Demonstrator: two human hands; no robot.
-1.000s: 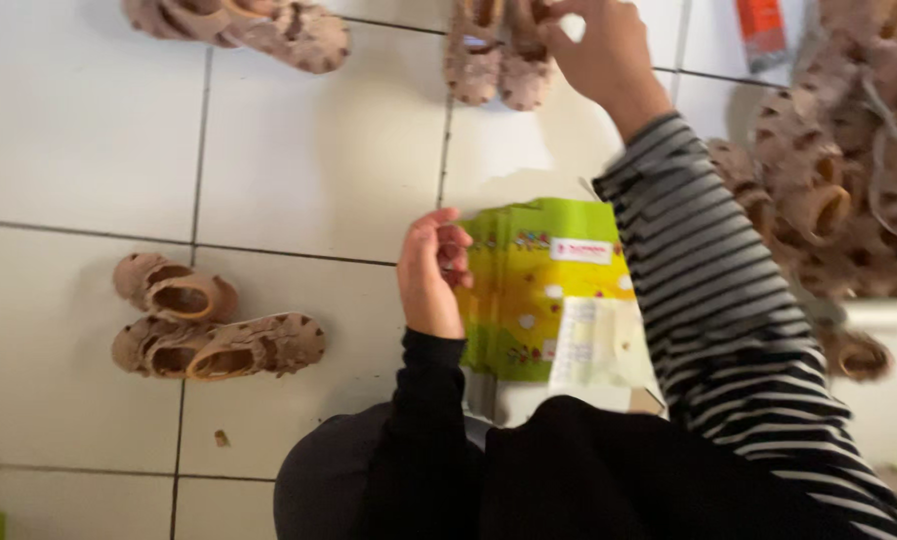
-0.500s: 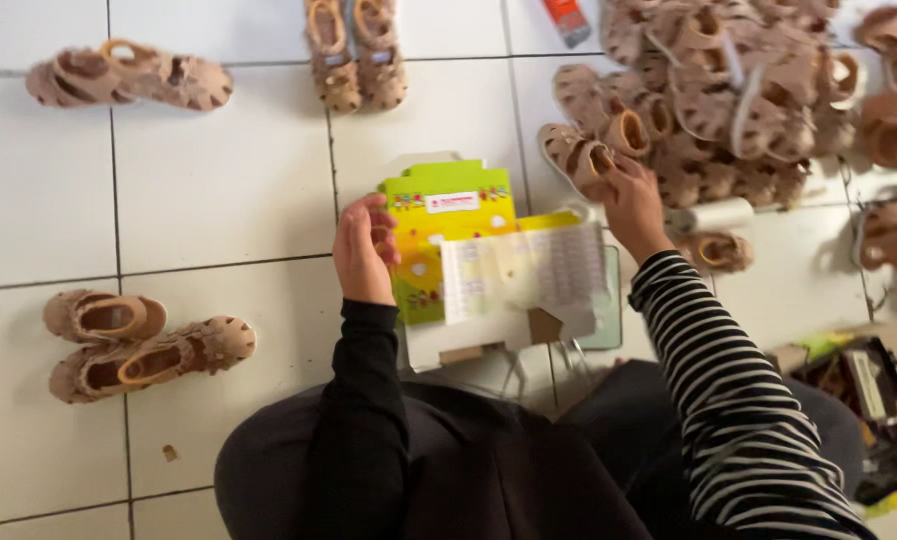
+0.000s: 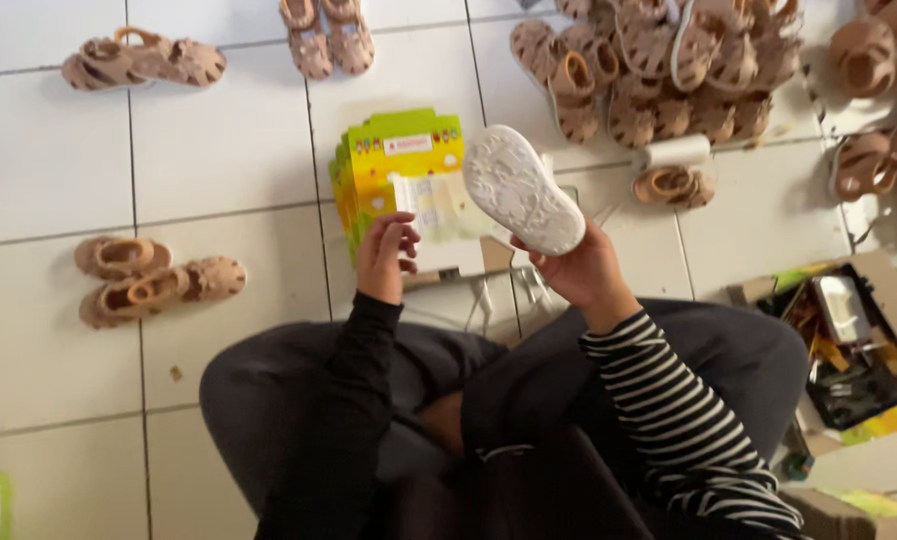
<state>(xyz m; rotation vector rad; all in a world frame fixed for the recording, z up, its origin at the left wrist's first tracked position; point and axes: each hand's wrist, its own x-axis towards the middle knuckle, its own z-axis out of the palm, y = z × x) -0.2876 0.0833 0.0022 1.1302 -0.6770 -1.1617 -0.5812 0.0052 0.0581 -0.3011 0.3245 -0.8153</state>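
Observation:
My right hand [image 3: 581, 270] holds a small sandal [image 3: 522, 189] turned over, its white ridged sole facing up, above my lap. My left hand [image 3: 386, 254] rests on a stack of flat yellow-green cardboard boxes [image 3: 399, 158] lying on the tiled floor in front of me, fingers curled on the stack's near edge. A pale sheet of paper [image 3: 449, 206] lies on top of the stack, partly hidden by the sandal.
A big heap of tan sandals [image 3: 669, 70] lies at the far right. Pairs of tan sandals sit at the far left [image 3: 144, 62], far middle [image 3: 327, 38] and near left [image 3: 149, 285]. An open cardboard box of odds and ends [image 3: 844, 335] stands at my right.
My right hand has drawn back from the sandal heap with one sandal in it, sole up. My left hand stays on the box stack.

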